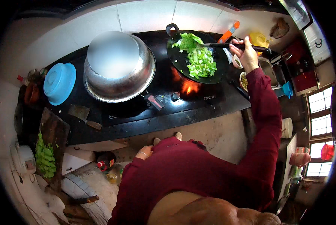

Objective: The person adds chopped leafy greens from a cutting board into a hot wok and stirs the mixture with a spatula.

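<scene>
My right hand [246, 53] is closed round the black handle of a spatula [228, 45]. The spatula's blade reaches into a black wok [216, 77] and is largely hidden under chopped green leafy vegetables [201, 64]. Some of the greens are heaped at the blade, and others lie across the wok's bottom. Orange flame [189, 87] glows under the wok's near side. Down beside my body, my left hand [144, 152] hangs with loosely extended fingers and nothing visible in it, away from the counter.
A large metal basin [147, 77] stands upturned left of the wok, with a lighter [154, 101] near its rim. Farther left are a blue basin [59, 83], a cleaver [79, 112] and a cutting board [59, 131] bearing leafy greens [45, 157]. Right lies a bowl [243, 81] near a sink [268, 71].
</scene>
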Tool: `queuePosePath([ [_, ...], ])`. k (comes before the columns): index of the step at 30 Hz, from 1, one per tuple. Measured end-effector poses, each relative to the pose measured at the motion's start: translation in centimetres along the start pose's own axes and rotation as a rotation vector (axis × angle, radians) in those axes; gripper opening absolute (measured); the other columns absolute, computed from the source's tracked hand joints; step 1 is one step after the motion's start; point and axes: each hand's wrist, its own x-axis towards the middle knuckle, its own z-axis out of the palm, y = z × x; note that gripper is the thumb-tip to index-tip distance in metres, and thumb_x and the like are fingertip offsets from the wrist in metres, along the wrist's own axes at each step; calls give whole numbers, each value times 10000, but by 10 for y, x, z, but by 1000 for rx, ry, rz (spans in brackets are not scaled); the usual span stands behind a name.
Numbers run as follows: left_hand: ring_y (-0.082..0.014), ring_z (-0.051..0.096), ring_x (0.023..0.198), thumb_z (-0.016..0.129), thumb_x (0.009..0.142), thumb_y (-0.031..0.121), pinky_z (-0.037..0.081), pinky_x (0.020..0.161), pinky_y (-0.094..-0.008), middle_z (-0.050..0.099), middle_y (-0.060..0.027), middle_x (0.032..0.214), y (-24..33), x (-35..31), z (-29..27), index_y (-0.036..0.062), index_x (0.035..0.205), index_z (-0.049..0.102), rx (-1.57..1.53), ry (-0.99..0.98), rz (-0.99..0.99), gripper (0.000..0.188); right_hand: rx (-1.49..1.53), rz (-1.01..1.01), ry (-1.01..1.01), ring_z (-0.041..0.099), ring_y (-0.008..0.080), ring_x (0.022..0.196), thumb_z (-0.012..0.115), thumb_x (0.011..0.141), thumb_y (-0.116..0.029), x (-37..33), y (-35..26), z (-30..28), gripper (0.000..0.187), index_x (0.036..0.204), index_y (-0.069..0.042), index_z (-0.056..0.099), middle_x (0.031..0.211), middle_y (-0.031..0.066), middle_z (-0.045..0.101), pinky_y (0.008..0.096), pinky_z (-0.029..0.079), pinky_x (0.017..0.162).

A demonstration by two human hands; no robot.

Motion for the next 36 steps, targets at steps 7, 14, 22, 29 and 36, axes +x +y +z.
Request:
queuePosePath([
  [7,-379,541,983,547,812,218,442,834,-440,582,-207,1032,40,-8,-23,136,1173,526,-21,71,6,370,-152,-9,-53,639,304,713,459,919,-323,-2,56,12,323,919,0,461,965,148,581,337,553,572],
  [14,-372,534,1004,546,815,207,440,845,-432,566,-216,1064,48,20,-12,84,1149,527,25,36,31,357,-475,132,-257,648,240,652,464,911,-353,-25,7,5,321,788,-58,488,934,130,608,312,545,563],
  [22,-378,525,1027,542,819,218,439,855,-425,541,-234,1103,58,27,-15,65,1190,497,39,33,73,404,-786,10,-409,625,204,521,508,868,-360,-31,-85,22,350,804,-18,542,809,125,634,250,497,379],
  [29,-381,548,978,546,812,227,443,841,-436,581,-240,1012,50,31,-1,67,1167,512,46,54,62,391,-855,145,-403,620,216,504,513,846,-347,-8,-62,16,352,845,0,568,788,126,638,266,499,388],
  [36,-382,550,959,546,800,203,444,839,-436,587,-228,1003,48,29,2,71,1134,533,18,45,37,360,-607,83,-356,610,148,593,491,862,-435,-11,-63,3,354,836,-82,512,898,104,636,234,517,533],
])
